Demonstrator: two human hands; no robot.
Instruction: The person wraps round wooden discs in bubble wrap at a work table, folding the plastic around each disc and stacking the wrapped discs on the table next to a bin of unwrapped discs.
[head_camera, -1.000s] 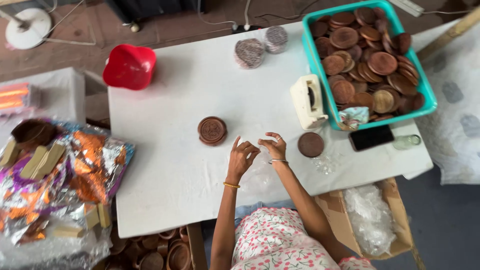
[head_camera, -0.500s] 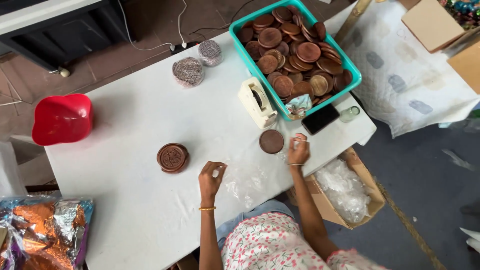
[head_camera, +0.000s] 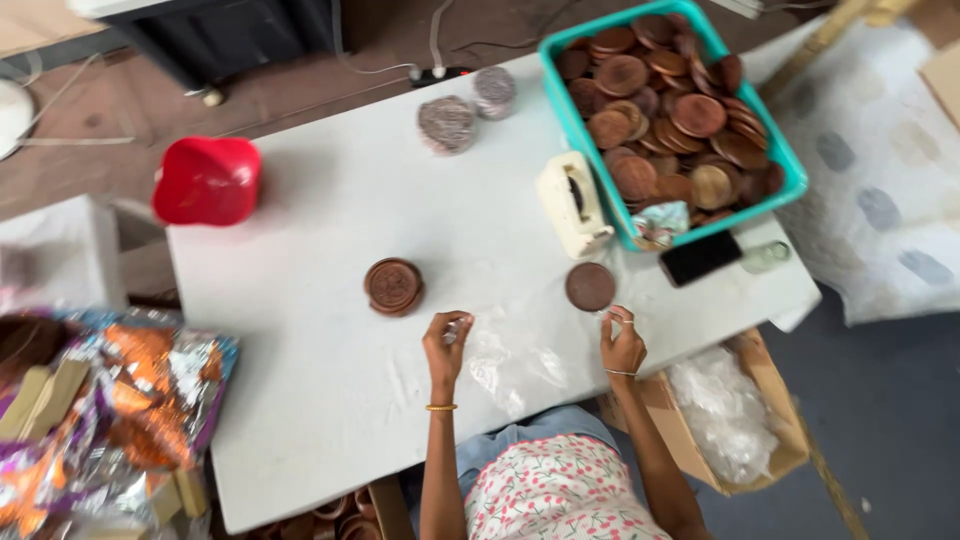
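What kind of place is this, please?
Probably a small packing workshop. A teal crate holds many brown discs, a cardboard box holds clear bags, and both hands stretch clear plastic film on the white table.

The surface (head_camera: 330, 200) was white, with a red container (head_camera: 207, 180) at ten o'clock. A teal crate (head_camera: 570, 110) at two o'clock held brown discs (head_camera: 697, 114); a clear bag (head_camera: 510, 355) lay at six.
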